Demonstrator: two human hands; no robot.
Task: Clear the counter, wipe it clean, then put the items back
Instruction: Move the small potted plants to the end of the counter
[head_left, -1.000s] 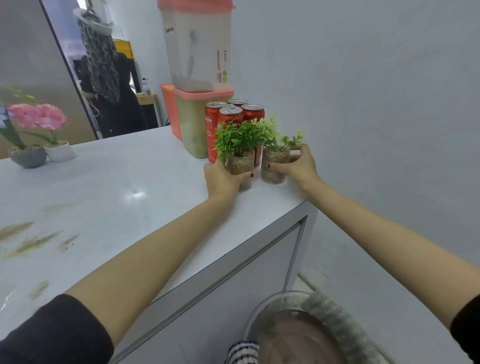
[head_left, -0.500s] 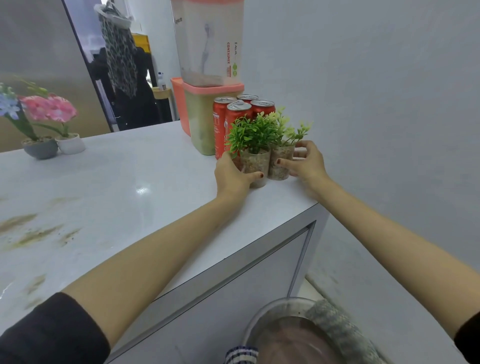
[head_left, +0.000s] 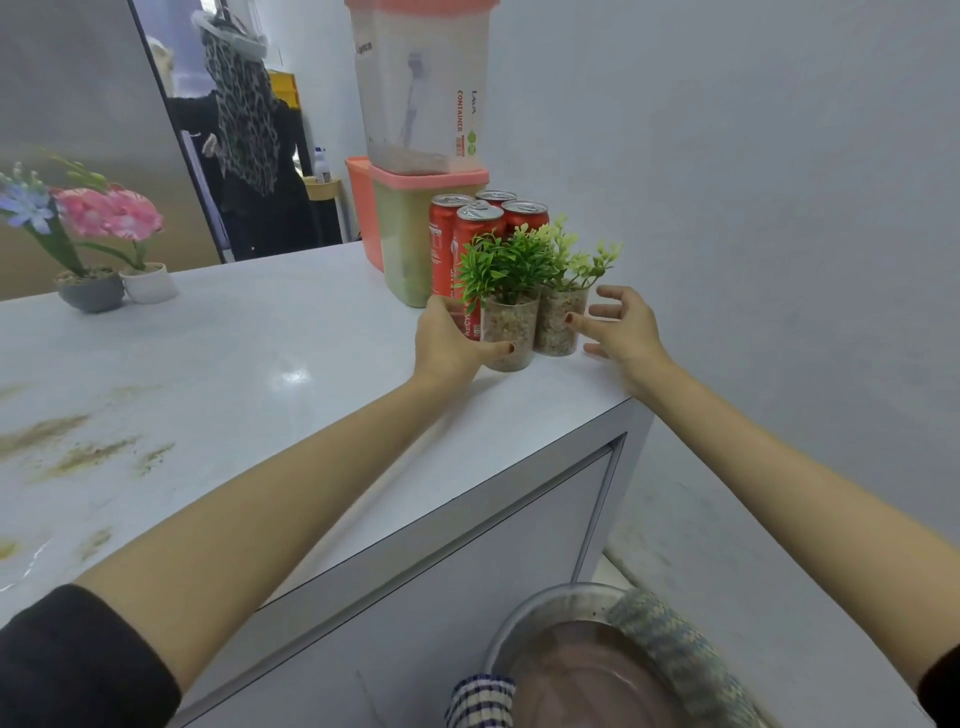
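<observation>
Head view, mid-frame: the nearer plant glass (head_left: 508, 338) and the farther plant glass (head_left: 558, 325) stand touching near the bench (head_left: 260, 364) corner, tight against the red cans (head_left: 470, 234). Their leaves overlap, so lifting one may well tip its neighbour or a can. The left hand (head_left: 449, 345) wraps the nearer plant glass. The right hand (head_left: 623, 332) is released, fingers spread, thumb touching the farther one.

Black left sleeve (head_left: 78, 660), ends near elbow. Black right sleeve (head_left: 943, 686). Forearms bare. Dark red nail polish, left hand (head_left: 449, 348) and right hand (head_left: 623, 327).

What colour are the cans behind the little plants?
Red cans with silver tops, seen best in the head view.
</observation>
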